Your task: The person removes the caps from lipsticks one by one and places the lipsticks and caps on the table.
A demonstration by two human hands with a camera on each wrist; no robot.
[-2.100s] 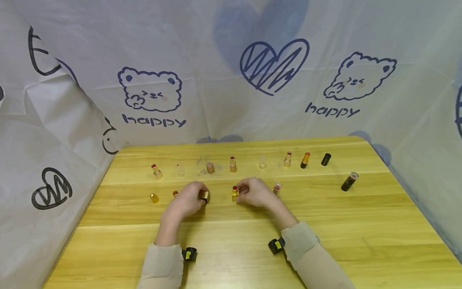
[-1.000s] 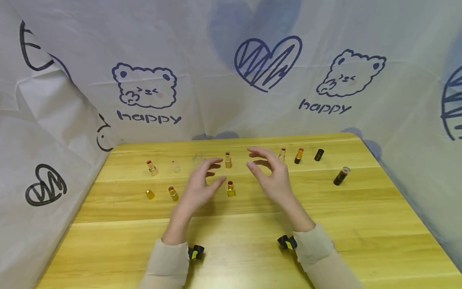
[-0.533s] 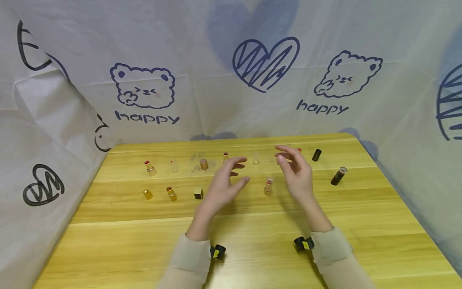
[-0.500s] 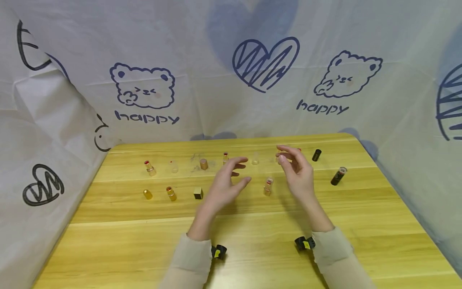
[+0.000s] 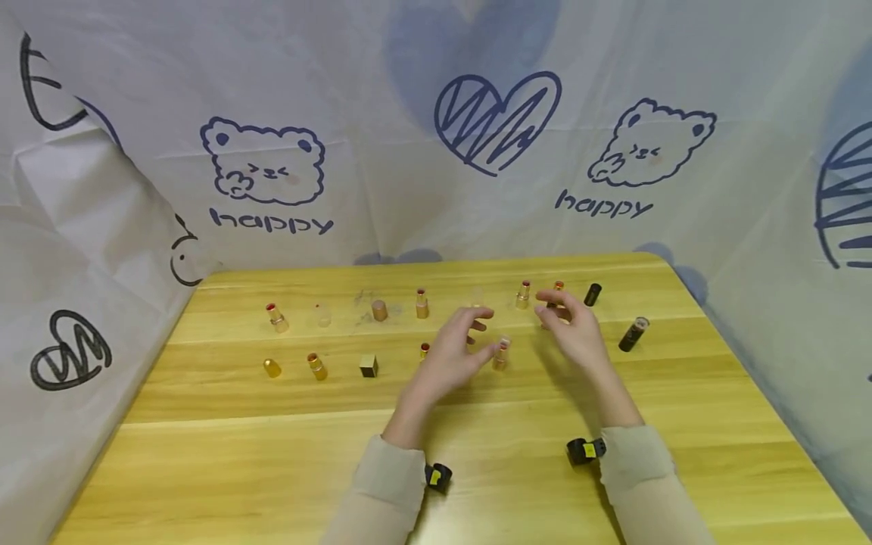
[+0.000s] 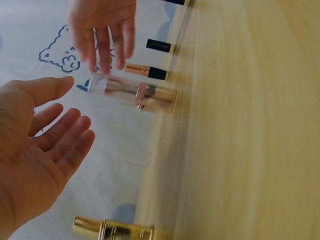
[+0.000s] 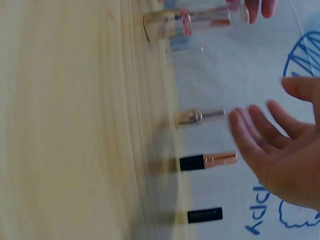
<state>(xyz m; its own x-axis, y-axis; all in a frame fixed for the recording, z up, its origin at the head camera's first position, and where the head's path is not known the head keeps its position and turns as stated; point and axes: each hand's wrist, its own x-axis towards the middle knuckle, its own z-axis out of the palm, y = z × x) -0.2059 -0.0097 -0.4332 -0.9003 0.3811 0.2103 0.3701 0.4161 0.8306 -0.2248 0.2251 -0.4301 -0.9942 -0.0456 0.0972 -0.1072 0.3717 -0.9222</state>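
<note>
My left hand point(image 5: 453, 352), fingers loosely bent and holding nothing, hovers above the table beside a clear-capped lipstick point(image 5: 500, 356). To the right of that lipstick, my right hand point(image 5: 575, 329) is also in the air with nothing in it. Both hands are apart from the capped lipstick in the left wrist view, where it stands upright with a pinkish-gold base. A gold lipstick point(image 5: 425, 350) is mostly hidden behind my left hand in the head view. Its base shows in the left wrist view. A square black-and-gold cap point(image 5: 369, 366) sits to its left.
Uncapped lipsticks stand along the back, among them a gold one point(image 5: 523, 295) and a black-based one point(image 7: 207, 161). Near them are a brown cap point(image 5: 379, 310) and a black cap point(image 5: 593, 294). A dark clear-topped tube point(image 5: 633, 334) stands right. A gold cap point(image 5: 272, 368) and lipstick point(image 5: 316, 367) stand left.
At first my left hand held the square cap and my right hand the gold lipstick. Both were let go on the table, and both hands rose and moved right to either side of the capped lipstick.
</note>
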